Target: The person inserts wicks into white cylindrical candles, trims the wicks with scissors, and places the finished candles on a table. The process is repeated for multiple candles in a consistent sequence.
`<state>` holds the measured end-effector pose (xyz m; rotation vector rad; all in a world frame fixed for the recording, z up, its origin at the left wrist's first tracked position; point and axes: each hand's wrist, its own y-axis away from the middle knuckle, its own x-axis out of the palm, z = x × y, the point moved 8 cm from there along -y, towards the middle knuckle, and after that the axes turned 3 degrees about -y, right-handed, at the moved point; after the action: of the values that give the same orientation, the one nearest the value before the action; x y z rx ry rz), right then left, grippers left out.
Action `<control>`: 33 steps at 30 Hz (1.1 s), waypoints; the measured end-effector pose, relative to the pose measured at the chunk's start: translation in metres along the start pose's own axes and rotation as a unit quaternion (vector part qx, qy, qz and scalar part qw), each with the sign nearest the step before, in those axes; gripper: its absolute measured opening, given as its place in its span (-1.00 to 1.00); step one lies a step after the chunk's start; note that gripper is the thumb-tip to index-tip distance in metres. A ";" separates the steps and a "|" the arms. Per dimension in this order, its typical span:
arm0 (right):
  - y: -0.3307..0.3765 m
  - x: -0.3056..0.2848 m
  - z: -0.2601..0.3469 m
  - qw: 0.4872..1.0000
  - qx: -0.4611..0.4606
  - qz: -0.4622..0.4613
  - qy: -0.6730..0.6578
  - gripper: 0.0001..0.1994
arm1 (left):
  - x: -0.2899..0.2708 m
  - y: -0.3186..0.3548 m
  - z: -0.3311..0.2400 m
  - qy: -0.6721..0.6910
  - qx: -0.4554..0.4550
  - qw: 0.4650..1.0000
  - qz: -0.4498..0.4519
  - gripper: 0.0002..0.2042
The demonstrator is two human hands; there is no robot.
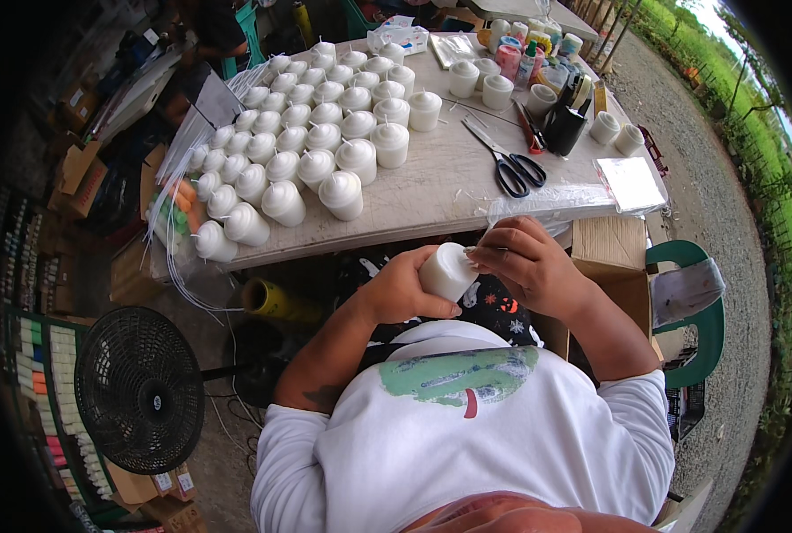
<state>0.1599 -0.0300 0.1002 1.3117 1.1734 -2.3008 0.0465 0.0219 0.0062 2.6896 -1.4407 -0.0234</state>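
Note:
My left hand (pixel 397 289) is wrapped round a white pillar candle (pixel 445 274), held tilted above my lap just off the table's near edge. At the candle's domed top, the fingers of my right hand (pixel 529 266) are pinched together. Whatever lies between those fingertips is too small and covered to make out. Beyond my hands, many similar white candles (pixel 323 138) with short wicks stand in close rows on the left of the table (pixel 431 178). Nearest to my right hand on the tabletop is clear plastic wrapping (pixel 538 206).
Black-handled scissors (pixel 507 160), a black tape dispenser (pixel 566 124) and paint jars (pixel 509 60) sit on the table's right. Long white wicks (pixel 172 222) hang off its left end. A black fan (pixel 143 391) stands at left; a cardboard box (pixel 609 244) and green chair (pixel 711 329) at right.

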 end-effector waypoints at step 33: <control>-0.017 -0.005 0.017 0.989 -0.065 0.130 0.016 -0.69 | 0.001 0.018 -0.038 -0.351 0.094 0.914 -0.180 -0.45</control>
<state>0.1432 -0.0323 0.1179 1.3682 1.0714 -1.9936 0.0341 0.0142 0.0454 3.2459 -1.0544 -1.0197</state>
